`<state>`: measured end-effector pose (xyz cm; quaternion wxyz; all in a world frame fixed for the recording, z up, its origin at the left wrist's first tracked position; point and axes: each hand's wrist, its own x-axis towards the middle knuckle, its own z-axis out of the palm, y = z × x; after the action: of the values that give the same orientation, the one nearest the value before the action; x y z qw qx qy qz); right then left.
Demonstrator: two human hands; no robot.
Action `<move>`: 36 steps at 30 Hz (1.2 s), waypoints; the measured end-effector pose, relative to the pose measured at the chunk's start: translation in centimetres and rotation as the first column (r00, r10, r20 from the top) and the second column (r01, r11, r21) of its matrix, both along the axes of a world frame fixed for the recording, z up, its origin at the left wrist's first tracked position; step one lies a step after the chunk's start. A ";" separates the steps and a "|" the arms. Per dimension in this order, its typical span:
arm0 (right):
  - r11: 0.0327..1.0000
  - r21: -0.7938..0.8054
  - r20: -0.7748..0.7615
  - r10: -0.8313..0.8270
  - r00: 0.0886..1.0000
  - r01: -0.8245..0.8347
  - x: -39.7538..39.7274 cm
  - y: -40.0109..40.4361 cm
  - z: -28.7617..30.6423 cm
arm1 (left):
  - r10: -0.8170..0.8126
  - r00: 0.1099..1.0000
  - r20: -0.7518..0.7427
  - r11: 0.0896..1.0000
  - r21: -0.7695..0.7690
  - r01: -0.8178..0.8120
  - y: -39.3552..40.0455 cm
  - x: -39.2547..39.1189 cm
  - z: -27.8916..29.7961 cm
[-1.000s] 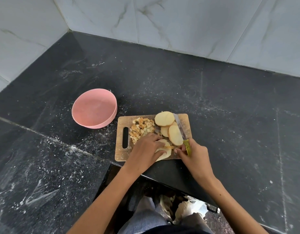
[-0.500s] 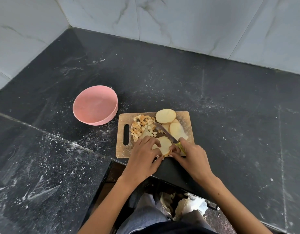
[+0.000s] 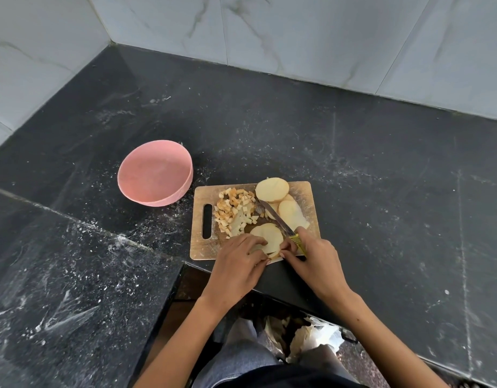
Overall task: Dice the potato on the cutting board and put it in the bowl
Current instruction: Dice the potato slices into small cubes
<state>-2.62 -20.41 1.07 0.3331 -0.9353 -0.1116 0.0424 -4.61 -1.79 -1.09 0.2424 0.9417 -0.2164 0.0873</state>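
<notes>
On the cutting board (image 3: 307, 191), the left hand (image 3: 236, 264) presses a potato slice (image 3: 269, 236) with curled fingertips; the right hand (image 3: 316, 257) grips the knife (image 3: 275, 217).

Bowl (image 3: 155, 172) left of board (image 3: 304, 191) (apart)
</notes>
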 end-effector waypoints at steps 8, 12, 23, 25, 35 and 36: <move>1.000 0.028 0.006 -0.005 1.000 0.005 0.1 0.5 -0.1 | 0.018 1.000 -0.026 0.999 -0.034 -0.019 0.2 0.5 0.3; 1.000 0.027 0.017 -0.008 1.000 0.008 0.5 1.0 0.1 | 0.027 0.999 -0.042 1.000 -0.015 -0.027 0.4 1.2 0.7; 0.994 0.053 0.076 0.090 0.993 -0.095 -1.1 -1.5 -0.1 | 0.090 0.996 0.026 0.995 0.046 -0.091 0.6 -1.3 1.1; 0.994 0.039 0.090 0.103 0.991 -0.107 -1.3 -1.6 -0.5 | 0.086 0.996 0.024 0.992 0.087 -0.088 0.4 -2.0 0.6; 0.991 -0.032 0.245 0.132 0.960 -0.128 -0.2 0.8 -0.7 | 0.261 0.965 -0.001 0.960 0.103 -0.259 -0.3 -2.2 0.2; 0.990 -0.035 0.254 0.139 0.957 -0.135 0.1 1.1 -0.9 | 0.269 0.963 -0.006 0.957 0.110 -0.267 -0.4 -2.2 0.3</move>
<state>-2.54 -19.33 0.22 0.3041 -0.9258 -0.2178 -0.0546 -6.82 -2.19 -0.78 0.1793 0.9749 -0.0886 0.0977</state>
